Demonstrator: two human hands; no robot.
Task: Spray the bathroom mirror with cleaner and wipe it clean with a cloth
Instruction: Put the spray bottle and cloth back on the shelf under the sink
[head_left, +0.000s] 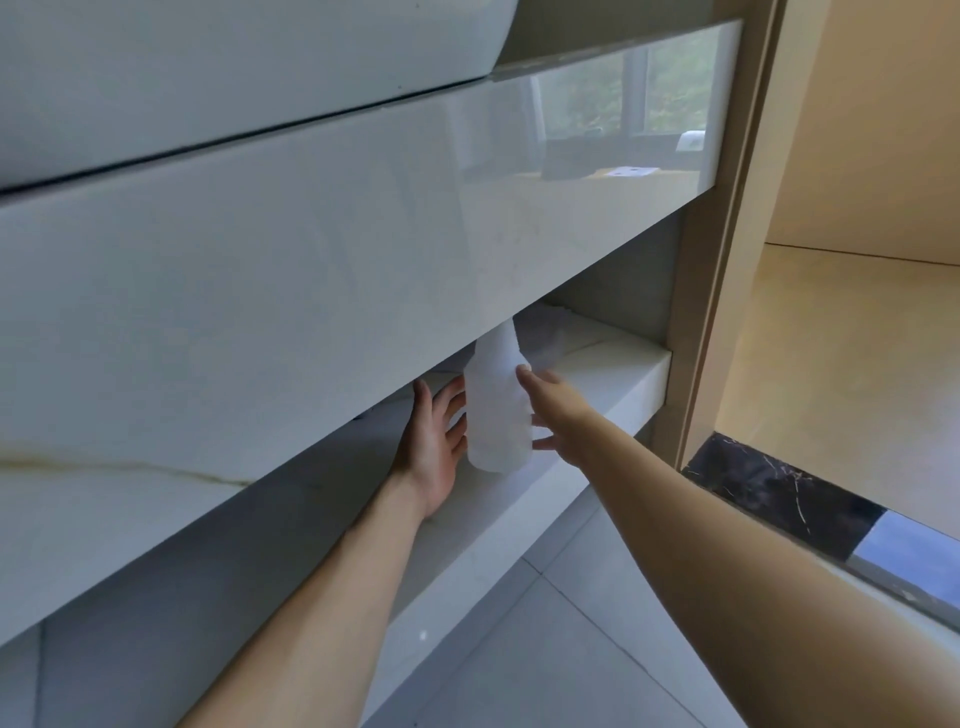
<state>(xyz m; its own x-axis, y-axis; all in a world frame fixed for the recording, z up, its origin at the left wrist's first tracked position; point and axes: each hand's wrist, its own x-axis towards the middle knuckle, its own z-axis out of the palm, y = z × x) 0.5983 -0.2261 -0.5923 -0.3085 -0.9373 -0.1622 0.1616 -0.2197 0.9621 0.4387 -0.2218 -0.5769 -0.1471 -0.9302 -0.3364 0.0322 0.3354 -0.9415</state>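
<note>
step: fetch bottle (498, 410) | place: shelf (597, 374), frame centre | right hand (558, 415) fingers curled round it | left hand (434, 441) fingers apart, touching | tip: tilt neck clear of vanity front (311, 270)

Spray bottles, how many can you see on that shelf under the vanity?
1: a white bottle standing on the shelf between both hands, its top hidden behind the vanity front. More may be hidden deeper inside.
</note>
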